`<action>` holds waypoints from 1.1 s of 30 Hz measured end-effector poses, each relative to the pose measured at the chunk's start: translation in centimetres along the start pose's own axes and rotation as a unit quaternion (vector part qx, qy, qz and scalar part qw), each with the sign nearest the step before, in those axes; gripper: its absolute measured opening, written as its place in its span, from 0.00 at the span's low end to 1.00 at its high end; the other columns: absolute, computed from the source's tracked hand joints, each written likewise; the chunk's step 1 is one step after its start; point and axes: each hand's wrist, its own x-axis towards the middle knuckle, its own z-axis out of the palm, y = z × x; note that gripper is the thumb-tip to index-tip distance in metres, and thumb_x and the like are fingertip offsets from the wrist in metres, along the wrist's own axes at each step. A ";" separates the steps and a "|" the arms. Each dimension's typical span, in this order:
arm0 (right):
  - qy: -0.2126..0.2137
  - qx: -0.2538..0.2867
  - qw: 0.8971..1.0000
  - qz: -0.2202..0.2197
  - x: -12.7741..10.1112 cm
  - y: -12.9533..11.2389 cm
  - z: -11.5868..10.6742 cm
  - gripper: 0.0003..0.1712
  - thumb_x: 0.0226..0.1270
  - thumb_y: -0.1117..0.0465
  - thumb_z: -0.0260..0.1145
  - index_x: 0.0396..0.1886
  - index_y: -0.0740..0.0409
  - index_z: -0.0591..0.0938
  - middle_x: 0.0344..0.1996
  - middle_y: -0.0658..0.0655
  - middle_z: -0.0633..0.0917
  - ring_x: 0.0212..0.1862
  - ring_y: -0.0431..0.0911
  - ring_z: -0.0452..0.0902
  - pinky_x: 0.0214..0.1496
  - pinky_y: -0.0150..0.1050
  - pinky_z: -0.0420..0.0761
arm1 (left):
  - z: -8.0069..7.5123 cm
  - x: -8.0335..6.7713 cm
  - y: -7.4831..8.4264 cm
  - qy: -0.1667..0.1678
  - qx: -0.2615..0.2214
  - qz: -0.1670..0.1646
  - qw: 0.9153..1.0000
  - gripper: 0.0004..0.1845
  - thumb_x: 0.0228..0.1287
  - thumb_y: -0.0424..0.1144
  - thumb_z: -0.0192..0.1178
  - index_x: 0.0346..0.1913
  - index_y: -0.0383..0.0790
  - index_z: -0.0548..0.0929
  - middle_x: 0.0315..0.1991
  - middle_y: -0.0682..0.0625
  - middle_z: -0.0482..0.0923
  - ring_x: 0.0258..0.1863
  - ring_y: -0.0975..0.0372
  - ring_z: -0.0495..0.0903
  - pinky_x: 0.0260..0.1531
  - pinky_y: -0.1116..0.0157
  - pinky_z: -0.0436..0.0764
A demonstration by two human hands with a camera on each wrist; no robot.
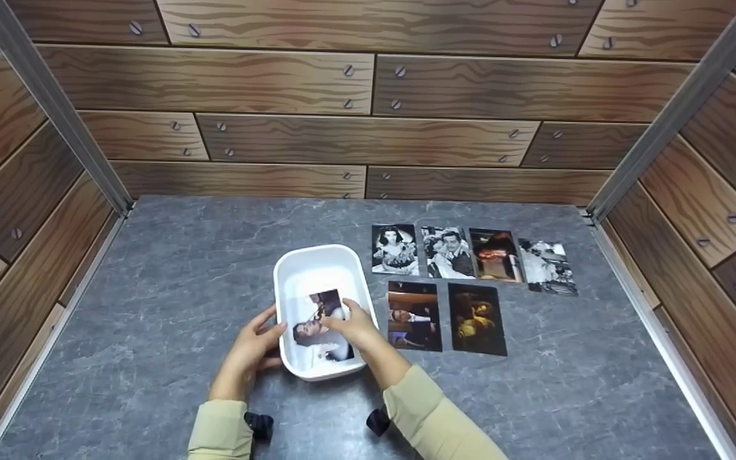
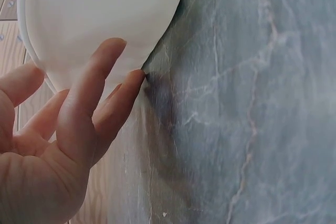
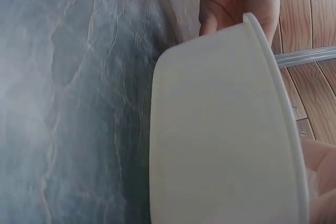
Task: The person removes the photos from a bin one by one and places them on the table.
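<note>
A white plastic tub (image 1: 317,265) stands on the grey marbled tabletop in the head view. My left hand (image 1: 254,345) holds its left side, thumb at the rim and fingers against the outer wall; the left wrist view shows these fingers (image 2: 86,98) on the wall. Inside the tub lies a colour photo (image 1: 309,333) of a person in white. My right hand (image 1: 358,326) reaches over the right rim and pinches this photo near its right edge, thumb on its face. In the right wrist view the tub's wall (image 3: 220,119) hides most of that hand.
To the right of the tub, photos lie in two rows. The back row holds several, among them a black-and-white portrait (image 1: 395,249); the front row has a man in a suit (image 1: 414,317) and a dark yellowish print (image 1: 476,319). Wood-patterned walls (image 1: 278,83) enclose the table.
</note>
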 end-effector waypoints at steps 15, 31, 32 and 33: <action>-0.026 0.039 0.999 0.020 0.4 -0.1 0.5 0.44 0.55 0.66 0.62 0.69 0.80 0.56 0.66 0.78 0.65 0.69 0.66 0.60 0.73 0.54 0.62 | -0.1 0.2 0.0 0.005 0.006 -0.002 1.000 0.31 0.70 0.37 0.56 0.73 0.42 0.62 0.60 0.32 0.73 0.37 0.57 0.83 0.22 0.62 0.85; -0.007 0.090 0.994 -0.059 5.3 5.2 1.1 0.34 0.51 0.74 0.60 0.62 0.79 0.70 0.50 0.71 0.81 0.46 0.49 0.78 0.48 0.35 0.81 | -0.2 0.1 0.1 -0.003 0.005 -0.003 1.000 0.31 0.71 0.37 0.56 0.74 0.41 0.60 0.61 0.30 0.72 0.37 0.56 0.83 0.24 0.60 0.86; -0.002 0.076 0.996 -0.045 4.0 3.7 1.0 0.34 0.50 0.77 0.57 0.61 0.80 0.69 0.51 0.73 0.80 0.46 0.52 0.78 0.47 0.36 0.81 | -0.2 0.1 0.1 -0.003 0.004 -0.001 1.000 0.31 0.70 0.37 0.56 0.74 0.41 0.60 0.61 0.30 0.72 0.38 0.56 0.83 0.24 0.60 0.86; 0.001 0.065 0.998 -0.029 2.9 2.3 0.9 0.34 0.49 0.79 0.55 0.62 0.81 0.68 0.53 0.75 0.78 0.48 0.55 0.78 0.47 0.37 0.81 | -0.2 0.1 0.1 -0.002 0.004 0.001 1.000 0.31 0.70 0.37 0.56 0.74 0.40 0.60 0.61 0.30 0.71 0.38 0.56 0.83 0.23 0.60 0.86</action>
